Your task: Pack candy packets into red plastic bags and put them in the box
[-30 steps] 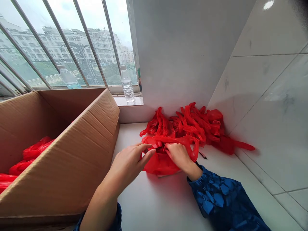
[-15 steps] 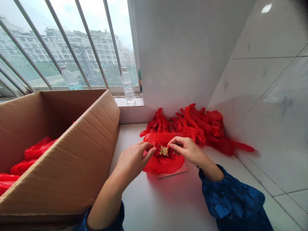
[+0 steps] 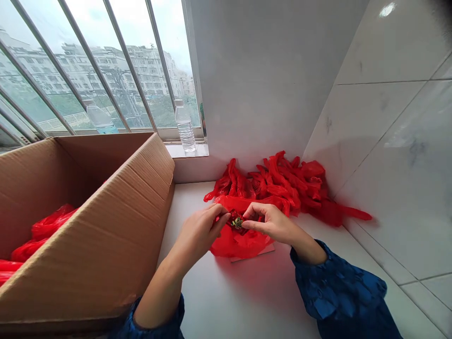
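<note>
Between my two hands is a small dark red packet with gold print (image 3: 237,222), now creased so the print looks bunched up. My left hand (image 3: 208,225) pinches its left side between thumb and fingertips. The right side is pinched by my right hand (image 3: 266,220), thumb below and fingers curled above. Under the packet spreads a thin red plastic bag (image 3: 240,246), its sides puffed out around my fingertips. A flat, pale board or card (image 3: 263,251) shows from beneath the bag's front edge.
More crumpled red plastic bags (image 3: 296,186) lie along the wall behind my hands. A tall open cardboard box (image 3: 116,245) stands at left, holding several red bundles (image 3: 52,221). On the sill of the barred window is a clear bottle (image 3: 185,127); another bottle (image 3: 100,120) stands behind the box.
The packet went from lying flat with its gold print plain to being creased between my fingers. Both hands moved slightly closer together. The view shifted a little.
</note>
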Tool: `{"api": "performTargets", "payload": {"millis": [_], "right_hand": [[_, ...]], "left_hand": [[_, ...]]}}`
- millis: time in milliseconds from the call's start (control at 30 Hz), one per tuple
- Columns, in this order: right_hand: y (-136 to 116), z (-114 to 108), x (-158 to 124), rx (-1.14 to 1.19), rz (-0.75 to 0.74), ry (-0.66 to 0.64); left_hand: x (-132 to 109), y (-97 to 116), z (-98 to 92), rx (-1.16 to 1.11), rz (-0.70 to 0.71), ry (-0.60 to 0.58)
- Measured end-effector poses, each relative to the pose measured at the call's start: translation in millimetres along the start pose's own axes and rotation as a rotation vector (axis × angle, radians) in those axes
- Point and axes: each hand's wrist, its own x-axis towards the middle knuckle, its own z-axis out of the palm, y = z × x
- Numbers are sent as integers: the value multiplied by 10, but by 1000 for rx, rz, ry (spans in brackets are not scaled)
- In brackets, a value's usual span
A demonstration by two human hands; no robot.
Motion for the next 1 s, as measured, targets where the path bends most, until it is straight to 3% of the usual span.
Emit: {"api": "performTargets", "payload": {"millis": [167,300,400,633,933,1000], "right_hand": [[92,93,101,359,-15,152],[112,179,113,522,29,119],[69,182,91,409,30,76],[15,88,71,167,-52,185],[-22,-77,12,-7,-3,16],[-23,-117,-7,-133,-17,19]], "left_hand": [[8,58,-3,-176,-55,25],[6,57,12,-179,-12,15],[10,12,19,-197,11,40],[-3,-23,-9,-182,17,10],[-2,12,-22,-135,25,3],[-8,8,-32,-111,6,-4]]}}
